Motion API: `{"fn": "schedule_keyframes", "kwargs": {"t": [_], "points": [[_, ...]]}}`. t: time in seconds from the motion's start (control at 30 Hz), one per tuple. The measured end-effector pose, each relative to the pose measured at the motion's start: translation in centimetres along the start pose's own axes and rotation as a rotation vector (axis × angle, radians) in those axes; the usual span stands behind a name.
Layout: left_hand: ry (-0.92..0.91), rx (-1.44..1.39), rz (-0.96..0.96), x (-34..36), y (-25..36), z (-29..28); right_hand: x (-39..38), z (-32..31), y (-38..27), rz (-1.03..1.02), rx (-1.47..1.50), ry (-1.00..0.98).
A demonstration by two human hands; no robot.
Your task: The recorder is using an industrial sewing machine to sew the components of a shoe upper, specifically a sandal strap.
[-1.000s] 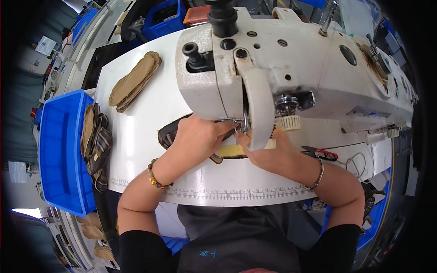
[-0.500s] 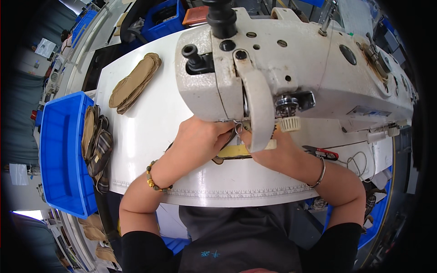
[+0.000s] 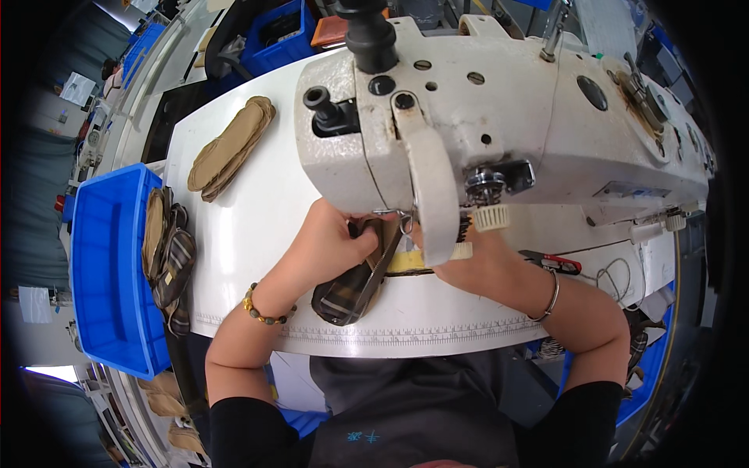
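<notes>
My left hand, fingers curled, grips a dark plaid fabric shoe piece with tan and a zigzag-looking edge, just under the presser foot of the white sewing machine. The piece slants toward the table's front. My right hand is to the right of the foot, partly behind the machine's white lever, so its fingertips are hidden. Beside it are a yellow strip and red-and-black snips.
A white table with a ruler edge carries a stack of tan insole shapes. At left, a blue bin has plaid pieces over its side. More blue bins stand behind; a cord loops at right.
The plaid piece has swung round, its end now pointing down toward the table's front edge below my left hand. My left hand has shifted slightly left and its thumb shows.
</notes>
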State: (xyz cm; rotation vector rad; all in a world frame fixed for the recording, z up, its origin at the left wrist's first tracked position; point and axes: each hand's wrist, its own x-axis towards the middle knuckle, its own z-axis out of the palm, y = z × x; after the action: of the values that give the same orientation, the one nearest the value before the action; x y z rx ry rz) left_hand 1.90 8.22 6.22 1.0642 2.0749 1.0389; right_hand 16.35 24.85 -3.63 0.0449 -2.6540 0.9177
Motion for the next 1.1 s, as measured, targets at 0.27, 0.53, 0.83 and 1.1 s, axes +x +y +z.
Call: {"fn": "schedule_keyframes", "kwargs": {"t": [0.27,0.53,0.83,1.1], "points": [[0.137,0.505,0.484,0.2,-2.4,1.0,-0.1,-1.4,-2.2,-0.234,-0.464,-0.078],[0.135,0.644,0.503,0.4,-2.4,1.0,0.1,-1.6,-1.8,-0.283,-0.333,-0.057],[0.16,0.746,0.497,-0.1,-2.2,2.1,0.5,-2.2,-2.3,-0.222,-0.704,-0.606],[0.201,0.757,0.493,0.0,-2.7,2.5,0.4,-2.1,-2.3,-0.25,-0.342,-0.078]]}}
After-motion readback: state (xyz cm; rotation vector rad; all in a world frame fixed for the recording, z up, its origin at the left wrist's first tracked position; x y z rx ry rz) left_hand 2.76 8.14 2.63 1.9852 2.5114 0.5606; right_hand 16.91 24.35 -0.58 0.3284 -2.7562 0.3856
